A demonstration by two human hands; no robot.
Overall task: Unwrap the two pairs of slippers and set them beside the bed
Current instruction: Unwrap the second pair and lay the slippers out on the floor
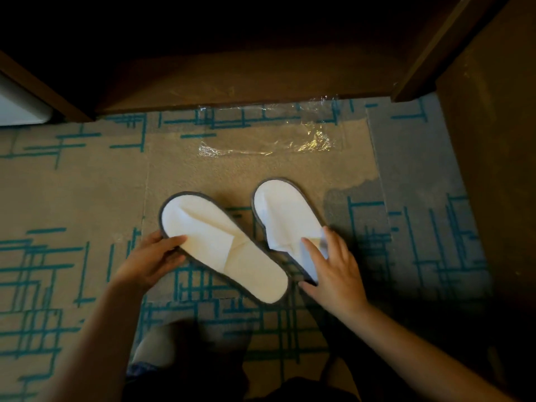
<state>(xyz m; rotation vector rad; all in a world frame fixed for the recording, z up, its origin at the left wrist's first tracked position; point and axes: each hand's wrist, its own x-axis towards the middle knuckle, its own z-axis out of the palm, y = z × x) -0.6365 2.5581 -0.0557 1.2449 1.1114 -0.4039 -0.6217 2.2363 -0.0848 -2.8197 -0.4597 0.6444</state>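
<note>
Patterned carpet (pixel 87 198) under you, your left hand (pixel 148 261) pinching the left slipper (pixel 223 245) by its rim, your right hand (pixel 330 271) resting flat-fingered on the right slipper (pixel 285 216), both unwrapped, clear wrapper (pixel 269 143) beyond, wooden furniture (pixel 246 79) farthest.

dim warm light, dark blurred edges, wide-angle bending.

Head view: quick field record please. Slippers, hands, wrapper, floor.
left slipper: white, grey trim, tilted, raised at its toe end by the left hand
right slipper: flat on carpet, right hand fingers resting on it
wrapper: clear plastic, empty, lying on carpet beyond the slippers
pairs visible: one
furniture: dark wood edge behind wrapper
</note>
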